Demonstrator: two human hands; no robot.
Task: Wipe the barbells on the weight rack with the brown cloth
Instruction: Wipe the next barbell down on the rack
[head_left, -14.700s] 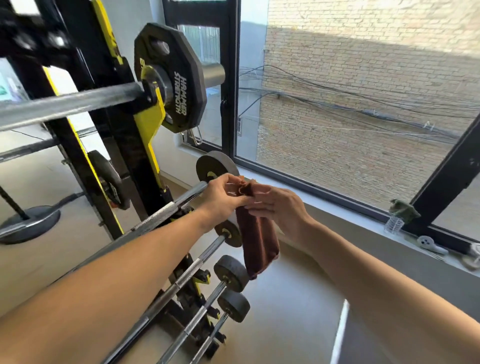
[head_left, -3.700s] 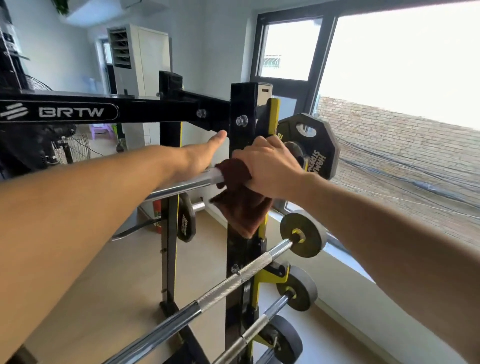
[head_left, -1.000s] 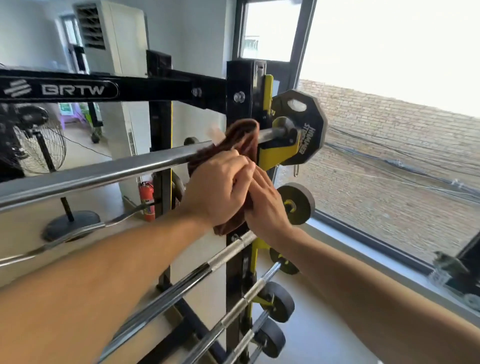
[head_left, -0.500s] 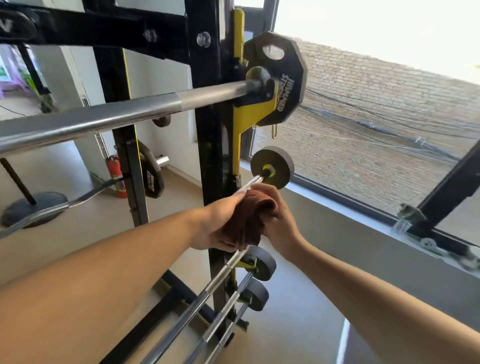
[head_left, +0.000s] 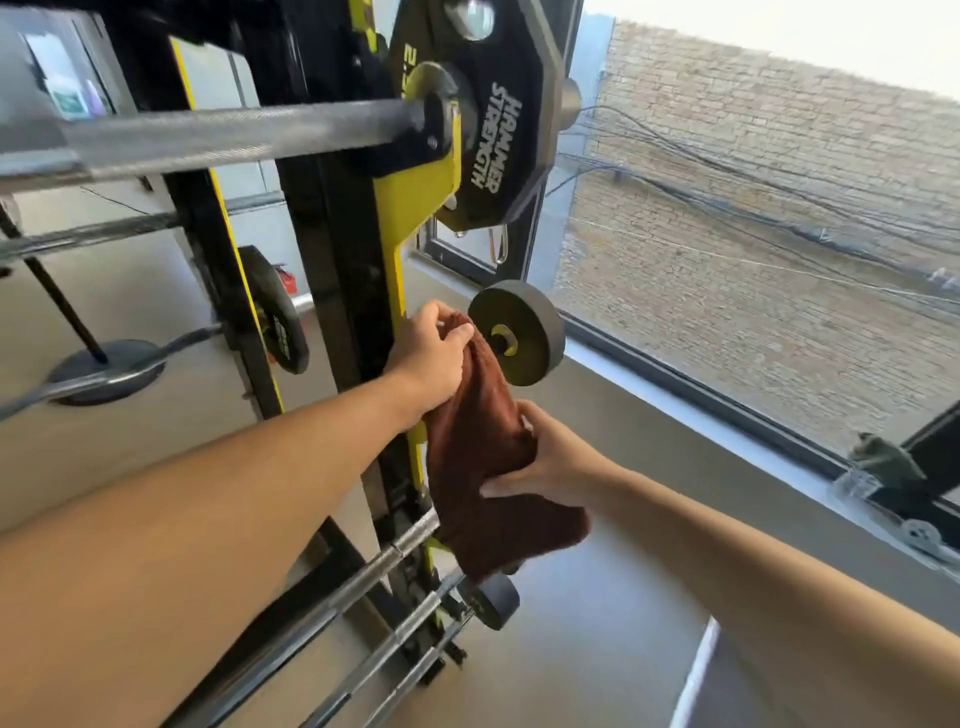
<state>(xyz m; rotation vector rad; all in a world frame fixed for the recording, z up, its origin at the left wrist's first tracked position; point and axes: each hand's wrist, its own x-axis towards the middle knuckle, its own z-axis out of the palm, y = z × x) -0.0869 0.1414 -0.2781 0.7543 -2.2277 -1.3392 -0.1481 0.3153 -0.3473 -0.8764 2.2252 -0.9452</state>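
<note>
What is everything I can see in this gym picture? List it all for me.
Brown cloth: one, brown, hanging beside the rack, held at both ends.
Black-and-yellow weight rack: one, centre.
Long steel barbell: one, silver, top of rack.
Black octagonal "Hammer Strength" plate: one, on that bar's end.
Small grey round-plate barbells: several, stacked lower on the rack.
Window frame: black, right; brick wall outside.
Left hand: grips the cloth's top.
Right hand: grips the cloth lower down.
</note>
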